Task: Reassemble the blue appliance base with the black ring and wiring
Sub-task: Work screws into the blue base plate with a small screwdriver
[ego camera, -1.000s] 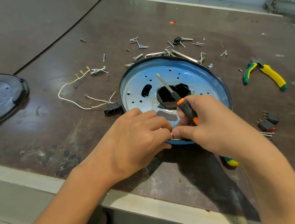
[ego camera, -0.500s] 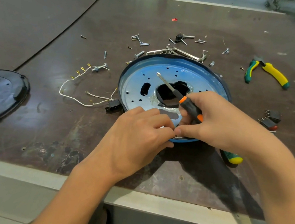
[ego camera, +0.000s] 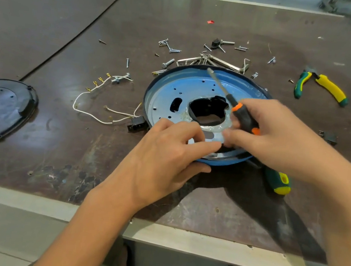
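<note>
A dark brown tabletop (ego camera: 57,151), scuffed and stained, is stretching out ahead of me to a pale wall. The blue appliance base (ego camera: 171,88) is lying flat right under my hands, with a dark rim that I take for the black ring (ego camera: 145,100) running round its edge. My left hand (ego camera: 167,154) is clasping the near rim, thumb beneath and fingers curled over the top. My right hand (ego camera: 275,136) is gripping a black-and-orange screwdriver (ego camera: 244,119), shaft pointing away from me, while its fingertips are reaching down to meet the left ones. Whether anything small is being pinched between them I cannot tell, as that spot is blurred. The wiring (ego camera: 97,117), white with a black plug (ego camera: 137,123), is lying loose just left of my left hand and apart from the base. So I judge that I am seating or fastening something at the near edge, with the wiring not yet fitted. The next move probably calls for turning the driver tip down onto a fastener while I am steadying the base. Loose screws (ego camera: 169,46) are lying beyond my hands, and pliers (ego camera: 321,89) are lying beyond my right hand. I am reading no brand or lettering anywhere.
</note>
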